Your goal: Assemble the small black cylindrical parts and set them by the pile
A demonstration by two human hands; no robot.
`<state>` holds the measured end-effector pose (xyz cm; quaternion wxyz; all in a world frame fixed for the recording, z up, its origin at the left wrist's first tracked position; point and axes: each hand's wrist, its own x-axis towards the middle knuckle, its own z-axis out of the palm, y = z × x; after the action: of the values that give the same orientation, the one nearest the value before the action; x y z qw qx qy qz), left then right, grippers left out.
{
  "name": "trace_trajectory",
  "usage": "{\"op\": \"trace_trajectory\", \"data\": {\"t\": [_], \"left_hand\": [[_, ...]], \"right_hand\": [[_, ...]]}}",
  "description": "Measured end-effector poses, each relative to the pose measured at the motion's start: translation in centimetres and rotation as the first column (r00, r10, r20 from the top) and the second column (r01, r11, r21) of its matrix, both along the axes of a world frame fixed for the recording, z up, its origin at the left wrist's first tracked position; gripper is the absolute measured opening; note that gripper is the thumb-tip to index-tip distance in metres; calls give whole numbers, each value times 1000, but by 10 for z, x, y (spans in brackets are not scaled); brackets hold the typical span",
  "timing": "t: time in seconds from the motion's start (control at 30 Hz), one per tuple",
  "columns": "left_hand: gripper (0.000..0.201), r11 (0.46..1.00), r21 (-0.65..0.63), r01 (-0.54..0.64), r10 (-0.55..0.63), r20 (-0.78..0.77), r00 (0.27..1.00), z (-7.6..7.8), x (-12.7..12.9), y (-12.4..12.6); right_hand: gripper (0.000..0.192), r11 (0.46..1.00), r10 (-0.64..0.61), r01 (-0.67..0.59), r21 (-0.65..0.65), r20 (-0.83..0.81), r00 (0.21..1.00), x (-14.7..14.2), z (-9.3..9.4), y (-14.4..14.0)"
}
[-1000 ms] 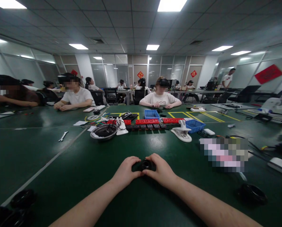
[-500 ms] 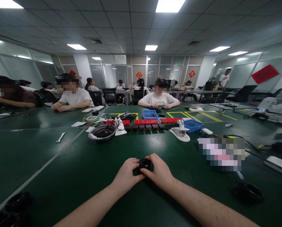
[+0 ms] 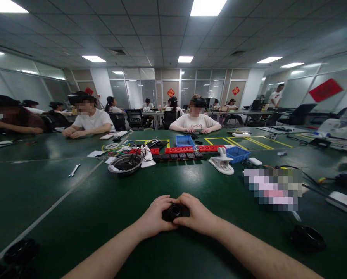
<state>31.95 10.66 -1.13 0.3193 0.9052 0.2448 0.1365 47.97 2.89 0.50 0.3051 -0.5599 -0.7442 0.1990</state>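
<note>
Head view: both bare hands meet low at centre, the left hand (image 3: 155,217) and right hand (image 3: 197,216) with fingers closed round a small round black part (image 3: 175,211), glossy, with a ring-shaped top, held just above the dark green matte tabletop (image 3: 103,201). Beyond lie a round metal bowl (image 3: 125,164), a white clamp (image 3: 222,163) and a black ring (image 3: 308,236) at right.

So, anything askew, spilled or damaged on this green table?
Nothing stands out. Both hands, left hand and right hand, hold a small black round part over the green table. A wrench lies alone at left, undamaged.
</note>
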Motion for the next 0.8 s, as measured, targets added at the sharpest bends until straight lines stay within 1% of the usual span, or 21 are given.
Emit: {"op": "trace_trajectory", "data": {"t": [0.07, 0.13, 0.2, 0.27, 0.33, 0.47, 0.57, 0.67, 0.73, 0.8], "left_hand": [[57, 994, -11, 106, -107, -52, 993, 3, -5, 6], [62, 986, -21, 164, -165, -96, 982, 4, -9, 9], [64, 981, -29, 191, -193, -118, 974, 5, -10, 11], [61, 980, -30, 196, -198, -115, 974, 4, -10, 10], [57, 987, -20, 158, -159, -80, 984, 3, -9, 9], [60, 1000, 8, -6, 6, 11, 1000, 0, -7, 7], [59, 996, 45, -80, 79, 29, 996, -4, -5, 7], [57, 982, 91, -168, 164, 47, 985, -7, -4, 7], [51, 966, 116, -231, 227, 54, 973, -7, -3, 6], [38, 961, 134, -243, 239, 45, 970, -7, -2, 4]], "right_hand": [[40, 991, 131, -131, -38, -10, 991, 4, 6, 0], [44, 976, 210, -212, -55, -30, 977, 6, 10, 0], [44, 972, 223, -226, -62, -45, 974, 6, 9, 0], [44, 977, 196, -200, -68, -60, 979, 6, 5, 1], [43, 986, 147, -152, -70, -80, 986, 6, 1, 2], [37, 996, 62, -66, -54, -82, 995, 7, -1, 2], [37, 999, 21, -23, -42, -57, 998, 7, -1, 3], [35, 998, -65, 65, -3, -30, 997, 5, -4, 4], [34, 992, -123, 123, 38, -11, 992, 4, -8, 5], [34, 984, -164, 162, 71, 13, 986, 3, -12, 5]]}}
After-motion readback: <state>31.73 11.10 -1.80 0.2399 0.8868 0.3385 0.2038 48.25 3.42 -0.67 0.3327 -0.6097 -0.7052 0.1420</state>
